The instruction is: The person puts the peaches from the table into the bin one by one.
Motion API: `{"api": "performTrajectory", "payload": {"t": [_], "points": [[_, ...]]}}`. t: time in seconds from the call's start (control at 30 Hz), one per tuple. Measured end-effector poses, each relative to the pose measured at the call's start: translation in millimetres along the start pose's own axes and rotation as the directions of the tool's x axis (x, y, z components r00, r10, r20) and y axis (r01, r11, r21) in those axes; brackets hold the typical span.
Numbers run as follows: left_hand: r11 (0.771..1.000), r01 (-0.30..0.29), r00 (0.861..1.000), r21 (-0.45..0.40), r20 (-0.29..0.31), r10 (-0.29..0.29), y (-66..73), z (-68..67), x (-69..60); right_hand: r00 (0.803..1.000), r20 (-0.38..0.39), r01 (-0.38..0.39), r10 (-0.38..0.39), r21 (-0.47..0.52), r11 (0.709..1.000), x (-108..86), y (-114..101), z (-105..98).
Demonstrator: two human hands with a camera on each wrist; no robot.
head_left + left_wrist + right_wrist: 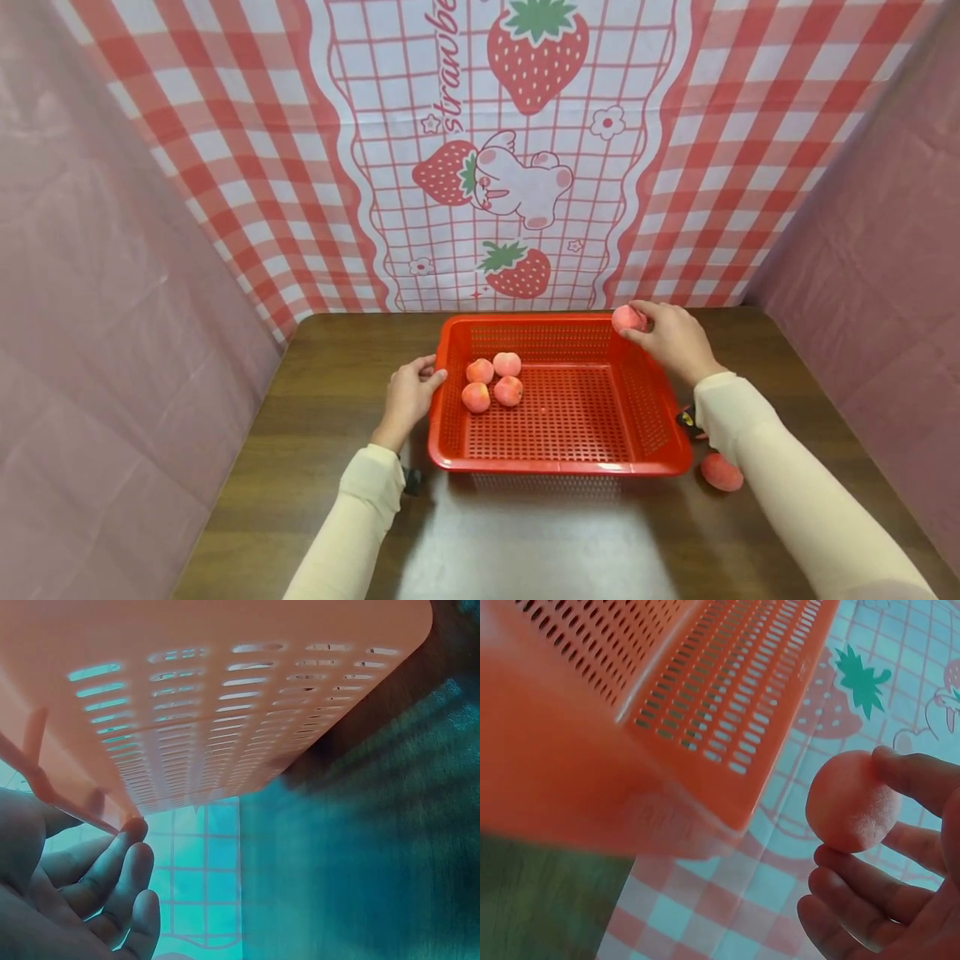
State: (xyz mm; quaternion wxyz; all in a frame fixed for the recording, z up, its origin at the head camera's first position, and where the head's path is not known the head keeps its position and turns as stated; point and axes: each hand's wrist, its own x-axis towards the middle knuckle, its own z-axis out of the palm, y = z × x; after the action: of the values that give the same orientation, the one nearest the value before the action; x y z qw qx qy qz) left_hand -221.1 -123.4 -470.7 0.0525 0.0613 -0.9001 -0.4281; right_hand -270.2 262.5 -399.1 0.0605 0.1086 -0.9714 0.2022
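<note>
A red plastic basket [558, 469] with slotted walls stands on the table. Its left rim is pinched by my left hand [408, 393]; from the left wrist, the thumb of that hand [90, 877] goes partly out of sight behind the rim. My right hand [675, 337] holds a peach [627, 320] between thumb and fingertips, at the basket's back right corner. From the right wrist, this peach [853, 801] is raised beside the basket wall, apart from it. Several peaches [507, 391] lie together in the left part of the basket.
Another peach [722, 472] lies on the wooden table [300, 467], to the right of the basket and close to my right sleeve. Behind the table hangs a checked strawberry-print cloth [525, 275]. Pink cloth [120, 333] closes off both sides.
</note>
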Motion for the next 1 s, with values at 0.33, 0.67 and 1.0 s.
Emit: {"api": "performTrajectory", "payload": {"t": [0.33,0.67,1.0], "points": [[1.000,0.003,1.000,0.018,-0.008,-0.003,-0.9,1.1,-1.6,0.995,0.098,0.032,-0.027,-0.050,0.998,6.7,-14.9,25.1],[1.000,-0.005,1.000,0.006,0.002,0.005,-1.1,5.9,-0.8,0.986,0.148,0.078,-0.074,-0.022,0.997,8.0,-18.8,50.9],[1.000,-0.010,1.000,-0.012,-0.026,0.009,-4.8,5.2,0.1,0.967,0.231,0.105,-0.108,0.024,0.994,13.1,-24.8,75.9]]}}
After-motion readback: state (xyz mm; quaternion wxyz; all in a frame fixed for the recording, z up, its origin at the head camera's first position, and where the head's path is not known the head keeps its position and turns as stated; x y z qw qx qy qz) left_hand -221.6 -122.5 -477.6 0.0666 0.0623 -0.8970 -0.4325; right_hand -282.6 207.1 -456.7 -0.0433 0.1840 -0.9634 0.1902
